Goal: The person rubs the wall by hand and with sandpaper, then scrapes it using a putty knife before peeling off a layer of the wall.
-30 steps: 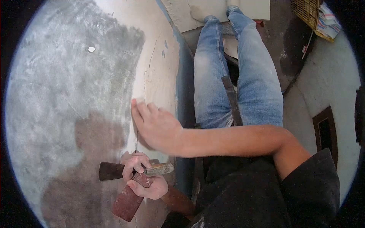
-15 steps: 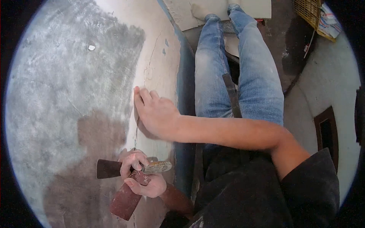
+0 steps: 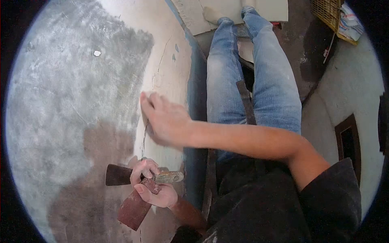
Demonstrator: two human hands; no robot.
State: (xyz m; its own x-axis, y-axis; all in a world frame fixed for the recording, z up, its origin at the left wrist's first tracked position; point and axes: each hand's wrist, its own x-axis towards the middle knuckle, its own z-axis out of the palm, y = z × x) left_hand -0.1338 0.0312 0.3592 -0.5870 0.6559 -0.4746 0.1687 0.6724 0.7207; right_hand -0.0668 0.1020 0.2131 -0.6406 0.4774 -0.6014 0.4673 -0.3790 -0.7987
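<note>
My left hand (image 3: 152, 190) is wrapped round two putty knives. One putty knife (image 3: 118, 175) has a dark blade and a worn, speckled handle pointing right. The other, a reddish-brown putty knife (image 3: 134, 210), angles down to the left. Above them, my right hand (image 3: 166, 119) reaches across my body to a white strip of wall (image 3: 162, 83), its fingers bent and pressed together against the surface. Motion blurs that hand, and anything under its fingers is hidden. A thin crack (image 3: 144, 141) runs along the strip past the fingertips.
Grey, patchy plaster (image 3: 65, 85) covers the wall at left, with a small white spot (image 3: 97, 53). A blue band (image 3: 197, 113) borders the white strip. My legs in jeans (image 3: 253, 73) stand on a pale board (image 3: 267, 10). A yellow basket (image 3: 326, 14) sits at upper right.
My right hand has shifted slightly left on the wall and is more blurred. My left hand and both putty knives have moved up a little.
</note>
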